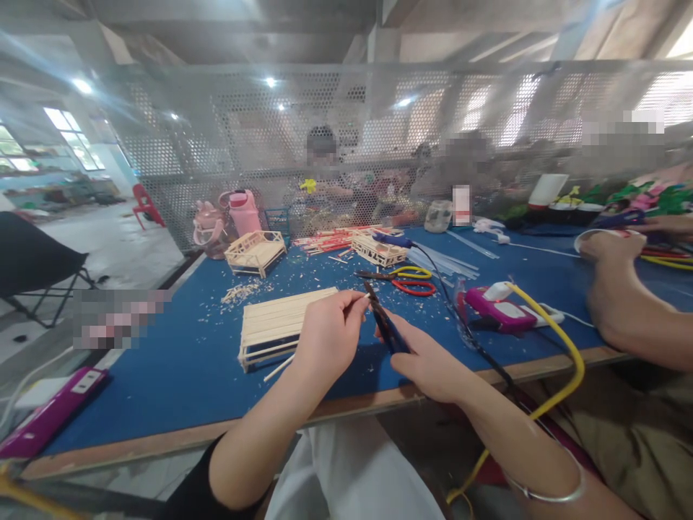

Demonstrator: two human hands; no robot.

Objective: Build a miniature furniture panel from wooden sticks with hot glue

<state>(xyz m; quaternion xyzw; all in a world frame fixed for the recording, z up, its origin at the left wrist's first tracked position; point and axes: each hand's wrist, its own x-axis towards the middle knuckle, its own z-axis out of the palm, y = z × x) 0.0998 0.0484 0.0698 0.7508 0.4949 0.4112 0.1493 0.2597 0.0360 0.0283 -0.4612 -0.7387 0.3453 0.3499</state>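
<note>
My left hand (pixel 329 328) is closed, pinching a thin pale wooden stick between thumb and fingertips. A pale stick end (pixel 278 368) also shows below that wrist; whether it is the same piece is hidden. My right hand (pixel 430 359) is wrapped round dark-blue-handled cutting pliers (pixel 385 323), whose jaws meet the stick's tip at the left fingertips. Just left of my left hand lies a slatted wooden stick platform (pixel 281 315) with low rails, partly covered by the hand. Beyond the pliers rest scissors (pixel 414 282) with one yellow and one red handle.
Farther back stand a small stick-built bed (pixel 257 253), another stick frame (pixel 379 250) and red-tipped sticks (pixel 336 240). A glue gun (pixel 394 240) trails its cable past a purple power strip (pixel 501 309). A co-worker's hand (pixel 614 253) holds a white roll at right. Wood scraps (pixel 243 292) litter the blue tabletop.
</note>
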